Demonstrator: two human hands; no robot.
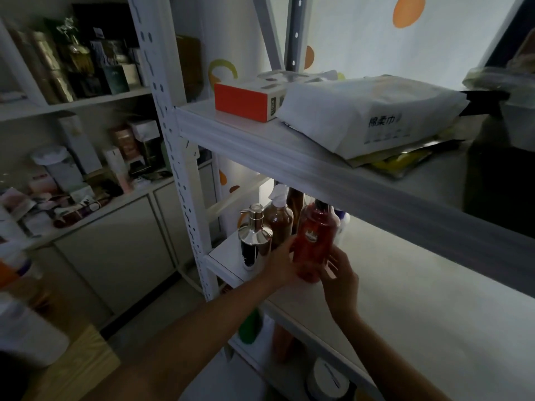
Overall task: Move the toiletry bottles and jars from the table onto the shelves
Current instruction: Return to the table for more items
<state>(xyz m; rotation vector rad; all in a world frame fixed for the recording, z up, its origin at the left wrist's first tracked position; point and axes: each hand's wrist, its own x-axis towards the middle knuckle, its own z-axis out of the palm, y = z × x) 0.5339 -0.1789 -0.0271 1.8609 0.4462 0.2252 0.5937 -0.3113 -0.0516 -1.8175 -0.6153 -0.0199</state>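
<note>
Holding: both hands grip the red bottle (314, 241); the left hand (279, 267) wraps its lower left side, and the right hand (341, 277) curls its fingers against the lower right.
Axis: the long axis is near upright, cap up, with the top leaning a little to the right.
Looks: clear red body with a pale crest-like mark at mid-height; the dark cap is partly hidden by the upper shelf (289, 157).
Place: front left of the middle shelf (405, 285); whether the base rests on the board cannot be told.
Neighbours: a chrome pump bottle (254, 238) stands just left, with a brown spray bottle (279, 221) behind.
Above: an orange box (243, 101) and a white pack (367, 111) lie on the upper shelf.
</note>
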